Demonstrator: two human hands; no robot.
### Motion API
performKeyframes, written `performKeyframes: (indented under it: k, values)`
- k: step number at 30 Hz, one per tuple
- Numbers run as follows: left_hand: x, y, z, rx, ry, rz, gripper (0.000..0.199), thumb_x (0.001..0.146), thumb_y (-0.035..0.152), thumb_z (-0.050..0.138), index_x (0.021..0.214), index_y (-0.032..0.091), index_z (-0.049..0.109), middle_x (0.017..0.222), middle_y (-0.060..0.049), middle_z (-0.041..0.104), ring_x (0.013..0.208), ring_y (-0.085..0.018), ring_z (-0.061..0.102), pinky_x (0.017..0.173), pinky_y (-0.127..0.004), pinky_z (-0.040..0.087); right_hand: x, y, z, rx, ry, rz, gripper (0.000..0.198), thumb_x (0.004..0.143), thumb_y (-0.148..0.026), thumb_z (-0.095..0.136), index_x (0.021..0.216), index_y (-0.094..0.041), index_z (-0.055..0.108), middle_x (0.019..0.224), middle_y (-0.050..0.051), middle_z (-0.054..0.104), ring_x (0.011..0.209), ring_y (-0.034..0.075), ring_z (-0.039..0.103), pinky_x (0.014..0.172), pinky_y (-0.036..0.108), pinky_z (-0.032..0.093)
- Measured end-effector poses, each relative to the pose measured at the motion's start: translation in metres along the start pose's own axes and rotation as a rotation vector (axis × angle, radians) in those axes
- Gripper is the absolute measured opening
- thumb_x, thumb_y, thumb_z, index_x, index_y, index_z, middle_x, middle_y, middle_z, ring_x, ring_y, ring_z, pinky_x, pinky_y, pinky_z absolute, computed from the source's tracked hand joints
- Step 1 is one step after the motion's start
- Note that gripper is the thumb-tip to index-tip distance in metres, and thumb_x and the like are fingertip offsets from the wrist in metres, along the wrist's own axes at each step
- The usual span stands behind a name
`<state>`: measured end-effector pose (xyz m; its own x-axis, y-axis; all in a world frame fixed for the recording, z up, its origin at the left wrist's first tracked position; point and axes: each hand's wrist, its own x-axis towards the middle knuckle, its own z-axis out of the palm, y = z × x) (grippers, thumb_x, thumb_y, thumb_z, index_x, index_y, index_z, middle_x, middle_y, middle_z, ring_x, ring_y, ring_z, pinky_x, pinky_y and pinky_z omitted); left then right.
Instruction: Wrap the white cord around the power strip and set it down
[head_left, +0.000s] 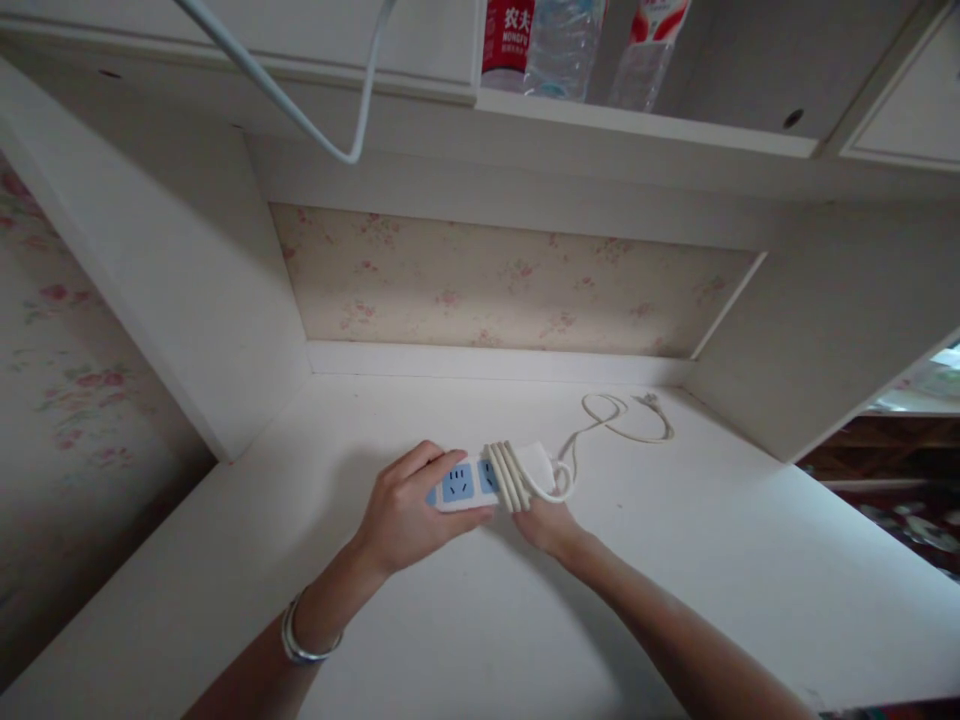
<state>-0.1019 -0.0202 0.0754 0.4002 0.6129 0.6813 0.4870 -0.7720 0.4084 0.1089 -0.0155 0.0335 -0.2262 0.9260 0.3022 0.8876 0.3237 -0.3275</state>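
Note:
A white power strip (pixel 538 464) with blue socket faces is held just above the white desktop. My left hand (pixel 409 500) grips its left end, thumb along the near edge and fingers over the far side. Several turns of its cream cord (pixel 508 477) wrap around the strip's right half. My right hand (pixel 546 522) is under the wrapped part, its fingers hidden behind the strip and cord. Past the strip's right end the cord loops and trails across the desktop to a plug (pixel 648 400) lying near the back.
The white desktop (pixel 465 620) runs back to a low ledge and a floral-papered panel (pixel 517 285). Side panels (pixel 832 310) close in both sides. Overhead, a shelf holds plastic bottles (pixel 564 50), and a pale cable (pixel 300 115) hangs down at upper left.

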Motion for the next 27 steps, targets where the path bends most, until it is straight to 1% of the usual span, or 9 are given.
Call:
performKeyframes:
  k: [3, 6, 9, 11, 15, 17, 19, 22, 27]
  values:
    - [0.003, -0.008, 0.001, 0.106, 0.059, -0.076, 0.045, 0.073, 0.049, 0.068, 0.108, 0.02, 0.062, 0.09, -0.004, 0.06, 0.077, -0.016, 0.059, 0.071, -0.027, 0.05, -0.014, -0.013, 0.003, -0.074, -0.085, 0.062, 0.051, 0.098, -0.033, 0.024, 0.078, -0.017, 0.068, 0.07, 0.008, 0.07, 0.062, 0.019, 0.065, 0.056, 0.026, 0.038]
    - [0.004, -0.018, 0.004, 0.312, 0.061, -0.108, 0.042, 0.077, 0.049, 0.064, 0.108, 0.022, 0.062, 0.089, -0.004, 0.06, 0.079, -0.018, 0.06, 0.072, -0.029, 0.049, -0.024, -0.03, -0.003, -0.208, -0.12, 0.034, 0.053, 0.099, -0.038, 0.02, 0.075, -0.019, 0.064, 0.066, 0.005, 0.07, 0.056, 0.018, 0.064, 0.051, 0.026, 0.03]
    - [0.002, -0.025, 0.009, 0.499, -0.017, -0.061, 0.039, 0.079, 0.047, 0.062, 0.11, 0.021, 0.061, 0.088, -0.006, 0.061, 0.081, -0.021, 0.06, 0.074, -0.033, 0.047, -0.025, -0.04, -0.021, -0.345, -0.066, -0.06, 0.052, 0.099, -0.039, 0.023, 0.072, -0.02, 0.063, 0.064, 0.004, 0.069, 0.052, 0.016, 0.062, 0.05, 0.027, 0.024]
    - [0.0, -0.026, 0.014, 0.545, -0.093, -0.023, 0.04, 0.078, 0.045, 0.064, 0.11, 0.021, 0.06, 0.089, -0.006, 0.062, 0.082, -0.022, 0.059, 0.075, -0.034, 0.047, -0.02, -0.041, -0.034, -0.389, 0.0, -0.117, 0.054, 0.099, -0.039, 0.024, 0.067, -0.02, 0.063, 0.061, 0.004, 0.068, 0.05, 0.015, 0.061, 0.051, 0.027, 0.021]
    - [-0.007, -0.018, 0.025, 0.524, -0.225, 0.023, 0.041, 0.073, 0.045, 0.07, 0.105, 0.021, 0.06, 0.09, -0.004, 0.063, 0.082, -0.022, 0.06, 0.075, -0.035, 0.046, -0.005, -0.031, -0.055, -0.453, 0.161, -0.224, 0.053, 0.097, -0.037, 0.032, 0.06, -0.019, 0.064, 0.053, 0.004, 0.065, 0.048, 0.014, 0.057, 0.053, 0.028, 0.02]
    - [-0.009, -0.011, 0.03, 0.484, -0.294, 0.046, 0.04, 0.071, 0.047, 0.071, 0.099, 0.02, 0.061, 0.089, -0.003, 0.063, 0.081, -0.022, 0.06, 0.075, -0.036, 0.047, 0.004, -0.027, -0.062, -0.459, 0.237, -0.248, 0.054, 0.096, -0.037, 0.034, 0.055, -0.019, 0.063, 0.05, 0.004, 0.064, 0.046, 0.013, 0.055, 0.054, 0.029, 0.02]
    - [-0.011, -0.003, 0.032, 0.422, -0.355, 0.066, 0.041, 0.068, 0.05, 0.073, 0.095, 0.021, 0.061, 0.088, -0.002, 0.063, 0.079, -0.022, 0.06, 0.074, -0.036, 0.047, 0.013, -0.024, -0.066, -0.448, 0.277, -0.255, 0.056, 0.096, -0.038, 0.034, 0.052, -0.018, 0.062, 0.048, 0.003, 0.063, 0.045, 0.012, 0.053, 0.054, 0.029, 0.019]
    - [-0.011, 0.007, 0.031, 0.344, -0.395, 0.086, 0.044, 0.066, 0.051, 0.073, 0.098, 0.022, 0.062, 0.088, -0.002, 0.063, 0.078, -0.021, 0.06, 0.073, -0.035, 0.048, 0.026, -0.024, -0.069, -0.429, 0.25, -0.248, 0.058, 0.096, -0.04, 0.032, 0.052, -0.019, 0.064, 0.049, 0.004, 0.064, 0.046, 0.012, 0.054, 0.054, 0.028, 0.02]
    - [-0.008, 0.013, 0.021, 0.21, -0.394, 0.13, 0.047, 0.066, 0.052, 0.072, 0.101, 0.022, 0.063, 0.084, -0.002, 0.062, 0.076, -0.019, 0.06, 0.069, -0.032, 0.049, 0.044, -0.022, -0.061, -0.394, 0.107, -0.151, 0.062, 0.097, -0.046, 0.026, 0.06, -0.02, 0.068, 0.058, 0.005, 0.068, 0.054, 0.016, 0.06, 0.054, 0.028, 0.023]
